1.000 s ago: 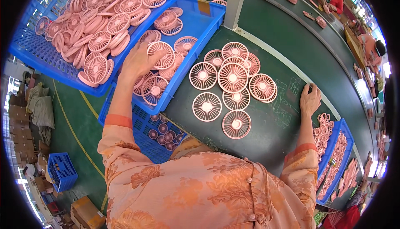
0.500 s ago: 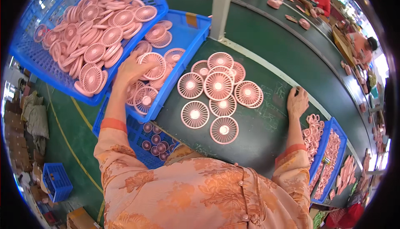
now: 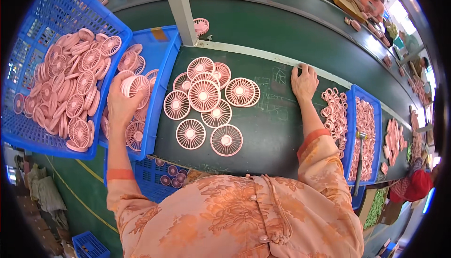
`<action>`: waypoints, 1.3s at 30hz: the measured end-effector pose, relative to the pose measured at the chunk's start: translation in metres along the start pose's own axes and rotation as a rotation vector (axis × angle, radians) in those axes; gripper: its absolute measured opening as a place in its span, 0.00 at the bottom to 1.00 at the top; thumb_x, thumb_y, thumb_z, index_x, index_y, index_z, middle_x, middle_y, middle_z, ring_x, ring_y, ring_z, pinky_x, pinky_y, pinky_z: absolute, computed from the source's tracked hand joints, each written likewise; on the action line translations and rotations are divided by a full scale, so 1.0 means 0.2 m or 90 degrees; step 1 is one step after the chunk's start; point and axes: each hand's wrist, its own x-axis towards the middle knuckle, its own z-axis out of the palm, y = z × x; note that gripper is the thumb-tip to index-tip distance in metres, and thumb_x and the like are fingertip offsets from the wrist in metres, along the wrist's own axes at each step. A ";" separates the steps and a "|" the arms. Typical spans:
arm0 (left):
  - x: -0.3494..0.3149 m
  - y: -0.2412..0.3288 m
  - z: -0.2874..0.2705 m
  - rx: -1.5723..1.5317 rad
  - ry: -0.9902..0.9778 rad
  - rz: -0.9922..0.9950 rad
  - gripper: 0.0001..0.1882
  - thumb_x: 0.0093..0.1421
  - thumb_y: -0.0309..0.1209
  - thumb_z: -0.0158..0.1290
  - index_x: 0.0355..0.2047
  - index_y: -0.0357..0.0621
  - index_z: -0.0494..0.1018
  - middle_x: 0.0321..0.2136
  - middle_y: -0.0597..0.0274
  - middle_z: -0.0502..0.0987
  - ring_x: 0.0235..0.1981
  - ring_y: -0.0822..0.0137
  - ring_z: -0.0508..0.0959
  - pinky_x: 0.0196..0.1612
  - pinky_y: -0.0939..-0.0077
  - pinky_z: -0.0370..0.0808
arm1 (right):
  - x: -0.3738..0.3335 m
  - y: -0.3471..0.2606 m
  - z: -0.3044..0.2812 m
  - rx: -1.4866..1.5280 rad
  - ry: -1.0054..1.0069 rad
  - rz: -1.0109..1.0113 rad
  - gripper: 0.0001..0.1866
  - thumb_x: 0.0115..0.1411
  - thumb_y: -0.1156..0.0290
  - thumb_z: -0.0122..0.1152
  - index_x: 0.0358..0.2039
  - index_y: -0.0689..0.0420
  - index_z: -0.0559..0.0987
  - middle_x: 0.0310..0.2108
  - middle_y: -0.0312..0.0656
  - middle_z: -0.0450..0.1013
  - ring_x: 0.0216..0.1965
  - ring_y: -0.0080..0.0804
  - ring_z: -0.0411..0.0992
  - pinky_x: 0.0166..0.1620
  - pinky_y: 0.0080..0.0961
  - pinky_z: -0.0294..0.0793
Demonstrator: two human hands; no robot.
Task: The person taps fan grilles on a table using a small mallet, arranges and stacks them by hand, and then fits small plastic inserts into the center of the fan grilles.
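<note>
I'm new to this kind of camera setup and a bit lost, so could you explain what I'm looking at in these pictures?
There's no machine doing the handling: these are a person's own two bare hands. The pictures come from a wide fisheye camera on that person's head, looking down, which is why straight edges bend.

On the dark green tabletop lie loose pink fan grilles, some overlapping. More fill the blue basket and the blue tray at the left.

The left hand holds at least one pink fan grille over that tray. The right hand rests by the table's far edge; I can't tell whether it grips anything.
</note>
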 end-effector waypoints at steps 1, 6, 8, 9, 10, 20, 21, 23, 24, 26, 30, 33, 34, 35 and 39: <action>-0.01 0.09 0.02 -0.002 -0.008 0.006 0.29 0.48 0.28 0.68 0.51 0.41 0.73 0.46 0.57 0.79 0.47 0.65 0.79 0.53 0.69 0.75 | 0.00 0.01 0.00 -0.005 0.000 0.009 0.17 0.62 0.55 0.55 0.46 0.49 0.80 0.51 0.46 0.75 0.55 0.47 0.71 0.56 0.47 0.69; -0.17 0.55 0.21 -0.373 -0.056 0.073 0.30 0.50 0.29 0.67 0.53 0.39 0.71 0.53 0.54 0.74 0.53 0.60 0.76 0.58 0.66 0.72 | -0.01 0.06 -0.01 0.007 0.006 0.010 0.20 0.60 0.56 0.55 0.46 0.54 0.80 0.50 0.48 0.75 0.54 0.48 0.71 0.57 0.46 0.68; -0.32 0.74 0.36 -0.510 -0.235 0.084 0.31 0.49 0.31 0.68 0.53 0.39 0.71 0.51 0.54 0.75 0.53 0.58 0.76 0.59 0.65 0.70 | -0.01 0.05 -0.02 0.054 0.022 0.001 0.20 0.59 0.57 0.57 0.46 0.56 0.79 0.50 0.49 0.74 0.54 0.48 0.71 0.57 0.45 0.68; -0.42 0.78 0.47 -0.553 -0.248 0.142 0.29 0.50 0.32 0.68 0.51 0.40 0.72 0.49 0.54 0.77 0.51 0.56 0.77 0.58 0.65 0.72 | -0.02 0.02 -0.03 0.097 0.017 -0.007 0.20 0.58 0.59 0.58 0.47 0.57 0.79 0.51 0.50 0.74 0.54 0.50 0.71 0.57 0.45 0.69; -0.47 0.85 0.54 -0.503 -0.282 0.233 0.28 0.50 0.33 0.69 0.51 0.41 0.72 0.46 0.54 0.77 0.48 0.55 0.78 0.54 0.64 0.74 | -0.04 0.03 -0.03 0.114 0.030 -0.008 0.20 0.58 0.59 0.59 0.46 0.57 0.79 0.50 0.51 0.74 0.53 0.50 0.71 0.56 0.45 0.69; -0.61 0.88 0.71 -0.218 -0.237 0.270 0.31 0.45 0.45 0.69 0.49 0.48 0.74 0.58 0.40 0.65 0.60 0.42 0.63 0.63 0.49 0.63 | -0.51 0.01 -0.36 0.254 -0.038 -0.059 0.13 0.58 0.66 0.65 0.42 0.58 0.80 0.50 0.46 0.74 0.53 0.45 0.73 0.56 0.34 0.70; -0.60 0.85 0.71 -0.150 -0.201 0.274 0.33 0.45 0.47 0.69 0.50 0.47 0.74 0.62 0.38 0.61 0.63 0.40 0.60 0.64 0.48 0.60 | -0.56 -0.01 -0.41 0.257 -0.039 -0.061 0.13 0.58 0.66 0.65 0.42 0.58 0.80 0.50 0.46 0.74 0.53 0.45 0.73 0.56 0.34 0.70; -0.59 0.81 0.72 -0.159 -0.230 0.277 0.39 0.45 0.52 0.69 0.54 0.44 0.72 0.65 0.34 0.56 0.65 0.39 0.56 0.66 0.45 0.57 | -0.67 -0.05 -0.51 0.354 -0.063 -0.038 0.12 0.59 0.68 0.64 0.43 0.58 0.81 0.48 0.46 0.75 0.51 0.42 0.73 0.56 0.32 0.70; -0.59 0.80 0.71 -0.158 -0.229 0.276 0.41 0.46 0.53 0.69 0.55 0.42 0.71 0.65 0.34 0.56 0.65 0.38 0.56 0.66 0.45 0.57 | -0.71 -0.06 -0.55 0.377 -0.094 -0.025 0.14 0.60 0.70 0.63 0.46 0.58 0.80 0.49 0.45 0.74 0.51 0.38 0.73 0.56 0.30 0.69; -0.60 0.80 0.70 -0.167 -0.216 0.277 0.48 0.47 0.56 0.68 0.60 0.38 0.66 0.64 0.34 0.57 0.65 0.37 0.57 0.66 0.45 0.56 | -0.82 -0.11 -0.62 0.445 -0.127 0.014 0.16 0.60 0.70 0.63 0.48 0.59 0.79 0.51 0.45 0.73 0.52 0.38 0.72 0.57 0.30 0.68; -0.63 0.75 0.56 -0.228 -0.197 0.300 0.48 0.43 0.48 0.72 0.61 0.40 0.65 0.61 0.38 0.63 0.63 0.39 0.61 0.66 0.48 0.58 | -0.97 -0.19 -0.76 0.472 -0.179 -0.044 0.25 0.59 0.70 0.63 0.57 0.58 0.73 0.57 0.46 0.68 0.58 0.38 0.68 0.59 0.31 0.67; -0.74 0.67 0.47 -0.176 -0.278 0.301 0.50 0.39 0.43 0.74 0.61 0.40 0.65 0.61 0.42 0.64 0.63 0.42 0.62 0.66 0.50 0.61 | -1.02 -0.21 -0.83 0.434 -0.248 -0.082 0.40 0.49 0.57 0.73 0.62 0.54 0.69 0.63 0.53 0.61 0.63 0.49 0.64 0.61 0.38 0.66; -0.78 0.66 0.44 -0.166 -0.312 0.294 0.50 0.39 0.41 0.74 0.62 0.40 0.65 0.60 0.44 0.65 0.63 0.44 0.62 0.64 0.51 0.62 | -1.04 -0.22 -0.84 0.434 -0.246 -0.083 0.40 0.49 0.57 0.73 0.62 0.54 0.69 0.63 0.53 0.61 0.63 0.49 0.64 0.61 0.38 0.66; -0.81 0.64 0.43 -0.168 -0.310 0.296 0.50 0.39 0.41 0.74 0.62 0.40 0.65 0.60 0.44 0.65 0.63 0.44 0.62 0.64 0.51 0.62 | -1.05 -0.22 -0.83 0.396 -0.252 -0.130 0.45 0.46 0.54 0.75 0.64 0.52 0.68 0.65 0.53 0.59 0.63 0.52 0.62 0.62 0.42 0.65; -0.87 0.56 0.44 -0.163 -0.285 0.276 0.46 0.44 0.38 0.72 0.62 0.38 0.65 0.57 0.45 0.69 0.60 0.45 0.66 0.62 0.52 0.64 | -1.04 -0.27 -0.86 0.290 -0.296 -0.240 0.52 0.40 0.49 0.79 0.66 0.47 0.66 0.67 0.54 0.56 0.65 0.56 0.60 0.64 0.50 0.60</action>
